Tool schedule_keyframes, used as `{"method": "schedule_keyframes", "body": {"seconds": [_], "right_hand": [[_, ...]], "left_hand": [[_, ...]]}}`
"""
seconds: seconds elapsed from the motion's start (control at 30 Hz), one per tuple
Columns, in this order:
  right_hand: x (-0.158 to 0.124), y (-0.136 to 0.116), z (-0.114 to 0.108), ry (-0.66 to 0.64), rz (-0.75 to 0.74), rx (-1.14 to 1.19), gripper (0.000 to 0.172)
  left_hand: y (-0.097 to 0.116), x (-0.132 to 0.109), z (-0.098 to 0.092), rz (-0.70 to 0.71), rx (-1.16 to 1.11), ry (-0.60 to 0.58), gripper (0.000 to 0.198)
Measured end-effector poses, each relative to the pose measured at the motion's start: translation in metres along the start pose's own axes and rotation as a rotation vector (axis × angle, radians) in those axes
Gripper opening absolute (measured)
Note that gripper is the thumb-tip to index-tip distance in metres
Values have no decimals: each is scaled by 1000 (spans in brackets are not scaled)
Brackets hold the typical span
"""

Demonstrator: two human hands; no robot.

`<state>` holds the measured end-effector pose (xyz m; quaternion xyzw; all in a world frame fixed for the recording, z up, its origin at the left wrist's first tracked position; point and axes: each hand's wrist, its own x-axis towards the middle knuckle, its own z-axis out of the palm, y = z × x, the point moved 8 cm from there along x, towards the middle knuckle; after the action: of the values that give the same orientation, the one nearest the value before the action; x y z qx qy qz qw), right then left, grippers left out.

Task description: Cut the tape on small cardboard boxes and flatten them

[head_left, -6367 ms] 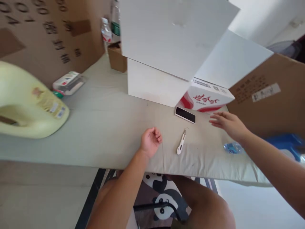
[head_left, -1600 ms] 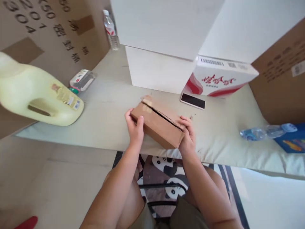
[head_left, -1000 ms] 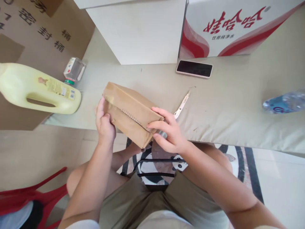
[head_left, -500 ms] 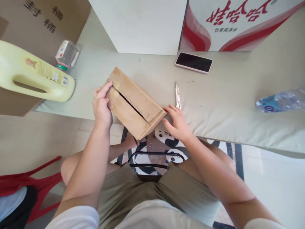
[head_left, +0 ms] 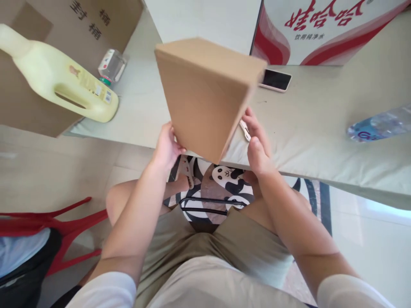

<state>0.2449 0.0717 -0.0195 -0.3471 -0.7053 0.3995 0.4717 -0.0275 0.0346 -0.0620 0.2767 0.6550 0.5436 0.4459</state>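
Note:
A plain brown cardboard box (head_left: 205, 98) is tilted up in front of me, slightly blurred, with a smooth unslit face toward me. My left hand (head_left: 168, 147) grips its lower left edge, thumb on the near side and the other fingers partly hidden. Beside the box's right edge is my right hand (head_left: 259, 145), fingers apart and thumb raised; whether its fingertips touch the cardboard I cannot tell. A white utility knife (head_left: 245, 130) lies on the covered table between the box and my right hand, partly hidden.
A phone (head_left: 276, 80) lies behind the box, near a red and white carton (head_left: 308, 42). At left are a yellow jug (head_left: 64, 81), a small clear bottle (head_left: 112, 66) and a large carton (head_left: 38, 102). A water bottle (head_left: 379, 124) lies right; a red chair (head_left: 73, 226) stands lower left.
The box has been lifted and turned, so its slit, taped face no longer shows. My left hand has moved right with it, while my right hand has come off its corner.

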Motion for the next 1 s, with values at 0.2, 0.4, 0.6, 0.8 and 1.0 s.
{"method": "schedule_keyframes", "body": {"seconds": [0.2, 0.4, 0.6, 0.8, 1.0], "right_hand": [[-2, -27, -3, 13, -47, -61, 58], [-3, -12, -13, 8, -53, -48, 51], [-3, -9, 4, -55, -54, 19, 57], [7, 42, -28, 248, 159, -217, 36], [21, 90, -21, 0, 272, -622, 35]], "left_hand": [[-46, -53, 47, -310, -31, -265, 73], [-65, -46, 42, -290, 399, -312, 35], [55, -35, 21, 723, 380, 128, 42], [63, -21, 65, 950, 478, -76, 69], [46, -16, 67, 885, 417, -2, 76]]}}
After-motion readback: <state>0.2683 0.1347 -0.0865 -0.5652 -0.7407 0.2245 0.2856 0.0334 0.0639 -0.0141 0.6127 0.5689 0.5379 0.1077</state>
